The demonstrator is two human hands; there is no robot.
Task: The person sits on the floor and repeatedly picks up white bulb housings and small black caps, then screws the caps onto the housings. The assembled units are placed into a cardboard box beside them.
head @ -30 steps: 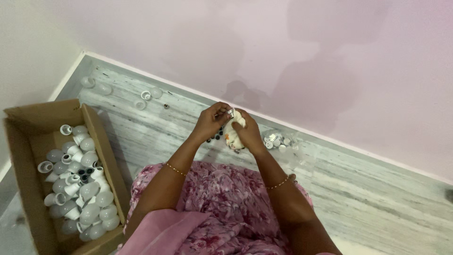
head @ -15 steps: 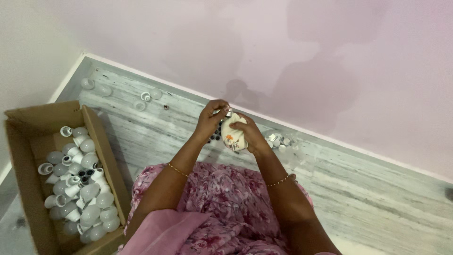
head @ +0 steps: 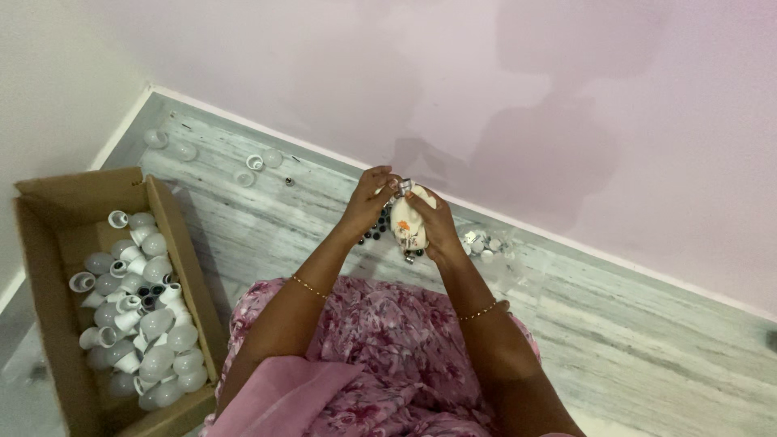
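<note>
My right hand [head: 437,222] grips a white bulb body [head: 407,226] with an orange mark, held upright in front of me. My left hand [head: 371,198] pinches a small silver metal cap [head: 405,186] at the top end of that bulb body. Both hands meet above the grey streaked floor [head: 267,226], close to the pink wall. Small dark parts [head: 379,229] lie on the floor just under my hands, partly hidden by them.
An open cardboard box [head: 57,324] at my left holds several white bulb bodies and domes. Loose white bulb parts [head: 257,162] lie near the far left corner. Small silver and white pieces [head: 479,241] sit to the right of my hands by the wall.
The bulb body has turned more upright in my right hand, and my left fingers have shifted onto the metal cap at its top. My arms stay in about the same place.
</note>
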